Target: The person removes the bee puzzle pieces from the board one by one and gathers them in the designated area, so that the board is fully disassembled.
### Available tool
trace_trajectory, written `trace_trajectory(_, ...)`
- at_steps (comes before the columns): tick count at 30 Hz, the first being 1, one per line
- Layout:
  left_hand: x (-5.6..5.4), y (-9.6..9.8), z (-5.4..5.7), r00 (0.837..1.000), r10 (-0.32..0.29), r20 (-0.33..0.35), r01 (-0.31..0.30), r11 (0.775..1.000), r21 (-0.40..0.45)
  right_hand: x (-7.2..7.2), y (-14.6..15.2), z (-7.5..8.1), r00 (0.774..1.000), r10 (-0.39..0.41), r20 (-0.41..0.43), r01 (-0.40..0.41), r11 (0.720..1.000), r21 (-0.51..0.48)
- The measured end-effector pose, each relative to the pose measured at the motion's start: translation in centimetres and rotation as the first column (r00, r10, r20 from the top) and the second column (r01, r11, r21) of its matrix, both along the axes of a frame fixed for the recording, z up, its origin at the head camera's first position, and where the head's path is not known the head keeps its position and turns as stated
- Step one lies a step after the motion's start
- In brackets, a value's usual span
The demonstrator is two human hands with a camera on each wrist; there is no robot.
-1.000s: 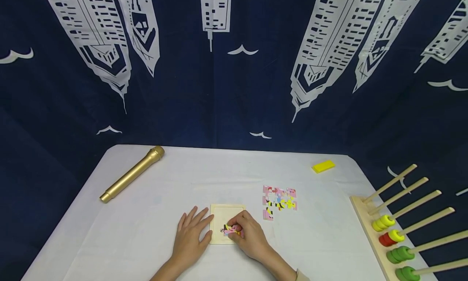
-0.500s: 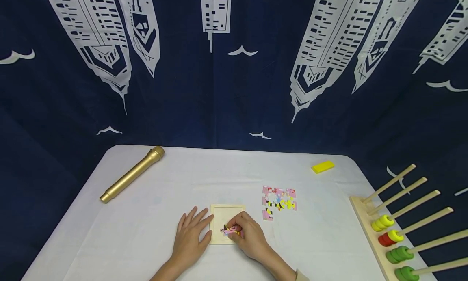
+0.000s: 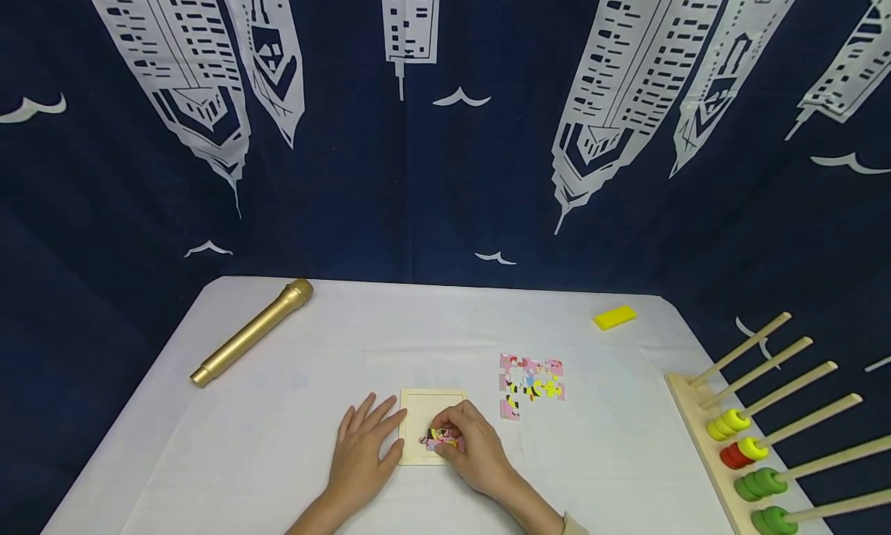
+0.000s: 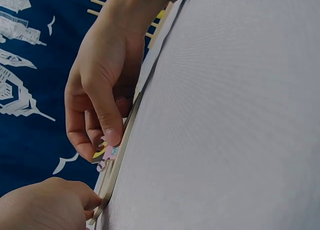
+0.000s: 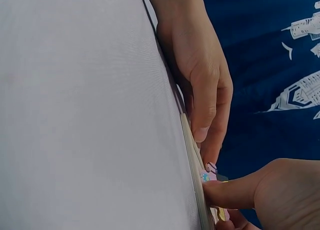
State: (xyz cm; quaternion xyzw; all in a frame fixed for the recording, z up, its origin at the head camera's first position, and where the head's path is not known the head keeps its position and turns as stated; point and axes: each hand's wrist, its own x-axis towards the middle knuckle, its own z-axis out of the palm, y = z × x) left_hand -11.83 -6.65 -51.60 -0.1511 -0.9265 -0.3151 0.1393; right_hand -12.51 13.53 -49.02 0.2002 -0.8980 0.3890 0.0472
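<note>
A shallow wooden puzzle tray (image 3: 431, 403) lies on the white table in front of the person. Over its lower part, the right hand (image 3: 475, 448) pinches a pink, yellow and black jigsaw puzzle piece (image 3: 437, 439) between thumb and fingers; the fingers hide its right side. In the right wrist view the piece (image 5: 210, 176) sits just above the tray's edge. The left hand (image 3: 365, 450) lies flat with fingers spread, its thumb and index fingertip at the tray's left edge. Several printed puzzle pieces (image 3: 532, 376) lie grouped on the table right of the tray.
A gold microphone (image 3: 250, 334) lies at the back left. At the back right is a yellow block (image 3: 615, 317). A wooden peg rack (image 3: 710, 442) with green, red and yellow rings stands along the right edge. A dark blue printed cloth (image 3: 445, 172) hangs behind.
The puzzle piece has tilted or shifted slightly under the right fingers, with the fingertips moving a little to the left. The left hand and the tray have stayed in place.
</note>
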Motion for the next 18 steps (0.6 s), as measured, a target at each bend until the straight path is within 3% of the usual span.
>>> trace_trajectory(5,0.0,0.0,-0.1,1.000,-0.003,-0.004,0.003,1.000,0.002,0.1,-0.1,0.1,0.998,0.014,-0.057,-0.016,1.000,-0.021)
trace_trajectory(8,-0.1,0.0,-0.1,1.000,-0.004,-0.007,0.004,1.000,0.004,0.1,-0.1,0.3,0.998,0.026,-0.050,-0.029,0.997,-0.066)
trace_trajectory(14,-0.2,0.0,0.0,1.000,-0.010,0.005,0.010,1.000,0.004,-0.3,0.4,1.7,0.997,0.002,0.078,0.014,0.980,-0.201)
trace_trajectory(18,-0.2,0.0,0.0,1.000,-0.009,0.014,0.009,1.000,0.005,-0.8,1.5,2.5,0.982,-0.103,0.160,0.143,0.954,-0.264)
